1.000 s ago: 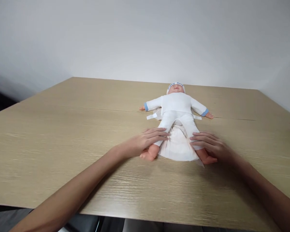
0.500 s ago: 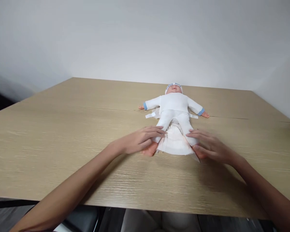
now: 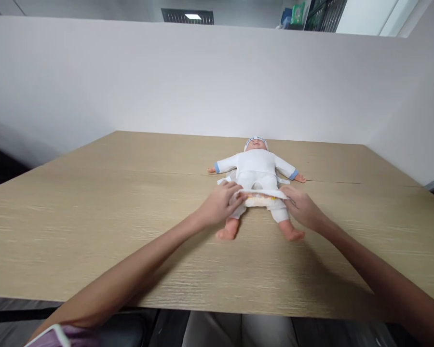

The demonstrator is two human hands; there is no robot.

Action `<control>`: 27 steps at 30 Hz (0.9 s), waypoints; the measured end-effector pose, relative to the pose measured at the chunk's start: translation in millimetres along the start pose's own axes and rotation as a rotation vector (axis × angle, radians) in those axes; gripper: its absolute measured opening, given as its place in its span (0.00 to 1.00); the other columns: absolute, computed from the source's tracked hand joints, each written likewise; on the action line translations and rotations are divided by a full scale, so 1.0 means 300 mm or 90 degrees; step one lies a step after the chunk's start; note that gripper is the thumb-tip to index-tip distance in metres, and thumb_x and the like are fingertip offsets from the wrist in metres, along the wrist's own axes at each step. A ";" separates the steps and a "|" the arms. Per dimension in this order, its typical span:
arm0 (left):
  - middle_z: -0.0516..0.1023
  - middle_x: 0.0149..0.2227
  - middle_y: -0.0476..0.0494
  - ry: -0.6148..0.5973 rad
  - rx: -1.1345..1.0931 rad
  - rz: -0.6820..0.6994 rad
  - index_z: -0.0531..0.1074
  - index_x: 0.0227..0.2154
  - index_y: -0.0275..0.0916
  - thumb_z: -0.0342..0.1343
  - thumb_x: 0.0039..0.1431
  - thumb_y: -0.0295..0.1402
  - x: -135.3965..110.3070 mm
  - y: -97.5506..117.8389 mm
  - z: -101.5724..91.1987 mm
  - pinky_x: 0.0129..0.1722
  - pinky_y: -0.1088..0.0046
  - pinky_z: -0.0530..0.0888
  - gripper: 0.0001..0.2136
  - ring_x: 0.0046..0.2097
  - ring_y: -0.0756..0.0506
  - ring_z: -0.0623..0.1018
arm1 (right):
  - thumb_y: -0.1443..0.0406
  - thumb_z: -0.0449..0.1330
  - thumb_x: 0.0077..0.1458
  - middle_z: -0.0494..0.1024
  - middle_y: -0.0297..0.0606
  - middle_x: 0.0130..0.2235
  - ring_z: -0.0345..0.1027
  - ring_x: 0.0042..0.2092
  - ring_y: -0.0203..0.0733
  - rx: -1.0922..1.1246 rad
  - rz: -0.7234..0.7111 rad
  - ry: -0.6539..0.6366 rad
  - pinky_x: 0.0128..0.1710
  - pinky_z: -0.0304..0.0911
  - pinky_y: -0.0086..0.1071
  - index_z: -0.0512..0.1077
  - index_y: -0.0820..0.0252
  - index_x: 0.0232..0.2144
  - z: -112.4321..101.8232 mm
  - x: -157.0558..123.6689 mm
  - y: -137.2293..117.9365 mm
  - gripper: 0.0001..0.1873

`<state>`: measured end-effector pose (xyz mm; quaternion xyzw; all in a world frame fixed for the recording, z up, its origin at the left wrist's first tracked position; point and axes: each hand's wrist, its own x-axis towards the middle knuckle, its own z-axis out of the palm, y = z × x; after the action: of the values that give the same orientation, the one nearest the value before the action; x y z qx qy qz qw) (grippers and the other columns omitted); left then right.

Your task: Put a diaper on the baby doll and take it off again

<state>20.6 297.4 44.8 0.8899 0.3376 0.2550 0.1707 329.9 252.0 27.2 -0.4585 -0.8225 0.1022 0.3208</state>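
A baby doll (image 3: 257, 163) in white clothes with blue cuffs lies on its back, head away from me and bare feet towards me. Beneath its hips is a diaper (image 3: 259, 201), its front flap lifted over the legs and a coloured print showing. My left hand (image 3: 221, 202) pinches one front corner of that flap. Closed on the opposite corner is my right hand (image 3: 304, 206). The diaper's white side tabs stick out on both sides of the doll's waist.
The wooden table (image 3: 112, 217) has a seam running across it behind the doll's waist. A white partition (image 3: 188, 82) rises behind the table. Beyond its top edge are a green package (image 3: 297, 13) and a dark vent (image 3: 187, 17).
Both hands have left the doll's lower legs and taken hold of the diaper's front corners. The flap, flat between the legs before, is now raised towards the waist. My view has tilted up.
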 end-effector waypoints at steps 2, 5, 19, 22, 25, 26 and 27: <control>0.79 0.41 0.42 0.048 -0.086 -0.035 0.73 0.34 0.41 0.51 0.74 0.51 0.091 -0.030 -0.036 0.57 0.56 0.73 0.19 0.48 0.37 0.75 | 0.56 0.52 0.73 0.80 0.42 0.41 0.73 0.44 0.50 0.030 0.056 0.058 0.48 0.69 0.40 0.76 0.56 0.39 -0.025 0.086 0.024 0.16; 0.82 0.43 0.42 0.102 -0.257 -0.176 0.75 0.36 0.40 0.58 0.68 0.51 0.247 -0.090 -0.050 0.59 0.58 0.72 0.18 0.51 0.36 0.77 | 0.51 0.56 0.69 0.81 0.41 0.39 0.72 0.44 0.51 0.059 0.228 0.107 0.49 0.66 0.39 0.76 0.56 0.35 -0.032 0.241 0.070 0.18; 0.86 0.44 0.36 -0.021 -0.618 -0.374 0.80 0.42 0.37 0.69 0.52 0.64 0.194 -0.184 0.080 0.49 0.62 0.79 0.32 0.48 0.36 0.83 | 0.45 0.60 0.64 0.85 0.41 0.37 0.77 0.44 0.51 0.272 0.355 0.026 0.44 0.71 0.37 0.81 0.58 0.38 0.058 0.202 0.101 0.24; 0.85 0.38 0.39 -0.042 -0.575 -0.396 0.79 0.36 0.38 0.63 0.56 0.68 0.141 -0.152 0.058 0.43 0.64 0.78 0.32 0.42 0.39 0.81 | 0.40 0.59 0.65 0.85 0.41 0.39 0.77 0.45 0.52 0.237 0.358 -0.009 0.43 0.71 0.37 0.81 0.57 0.38 0.024 0.138 0.059 0.28; 0.82 0.35 0.43 0.037 -0.432 -0.378 0.77 0.33 0.40 0.60 0.61 0.64 0.144 -0.136 0.042 0.42 0.65 0.76 0.28 0.39 0.42 0.78 | 0.40 0.59 0.64 0.84 0.38 0.38 0.76 0.41 0.49 0.134 0.363 0.043 0.41 0.70 0.37 0.79 0.55 0.40 0.008 0.102 0.064 0.27; 0.81 0.36 0.43 0.076 -0.387 -0.369 0.76 0.34 0.40 0.60 0.63 0.61 0.153 -0.130 0.038 0.43 0.65 0.76 0.25 0.40 0.42 0.78 | 0.42 0.60 0.64 0.84 0.38 0.37 0.75 0.39 0.48 0.100 0.367 0.069 0.40 0.69 0.37 0.78 0.55 0.41 0.006 0.088 0.073 0.25; 0.81 0.38 0.43 0.114 -0.356 -0.363 0.75 0.36 0.41 0.59 0.66 0.57 0.163 -0.121 0.034 0.46 0.64 0.76 0.21 0.42 0.42 0.78 | 0.44 0.60 0.64 0.83 0.38 0.36 0.74 0.37 0.48 0.067 0.368 0.096 0.39 0.68 0.37 0.77 0.55 0.41 0.006 0.071 0.084 0.22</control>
<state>39.3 355.6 35.8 0.6543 0.5021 0.3557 0.4395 338.4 283.7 23.4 -0.6624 -0.6254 0.1973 0.3623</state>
